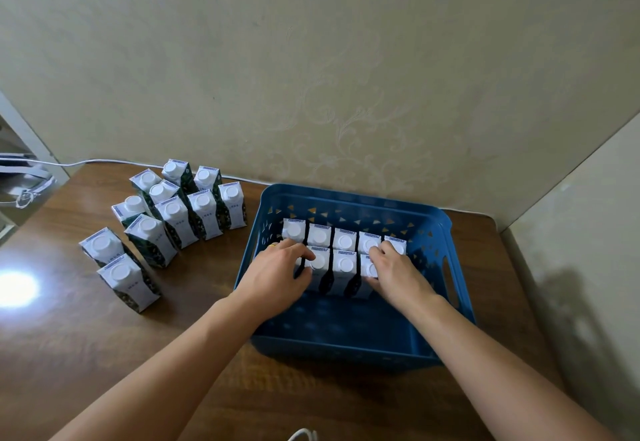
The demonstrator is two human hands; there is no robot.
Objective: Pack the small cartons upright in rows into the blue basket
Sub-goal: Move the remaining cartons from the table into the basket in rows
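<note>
Packing state: two rows of small cartons (345, 242) upright inside the blue basket (349, 198), white caps up; back row of five against the far wall; front row just before it, three caps showing, more possibly hidden under the hands
Front row: cartons touching side by side, sitting mid-basket; near half of the basket floor bare
Left hand (277, 276): at the left end of the front row; grip curled round the end carton (318, 262), thumb on its near face, fingers over the top
Right hand (398, 271): at the right end of the front row; grip curled over the carton tops, fingertips touching caps of both rows; cannot tell if it clamps one carton or only presses
Basket position: on the worktop (173, 343), far edge against the wall, handle slot on its right side
Loose cartons (173, 219): eleven or so upright on the worktop left of the basket, clustered, two standing apart nearer the viewer
Surroundings: white cable (104, 161) along the wall base behind the loose cartons; bright glare patch on the worktop at far left; patterned wallpaper behind
</note>
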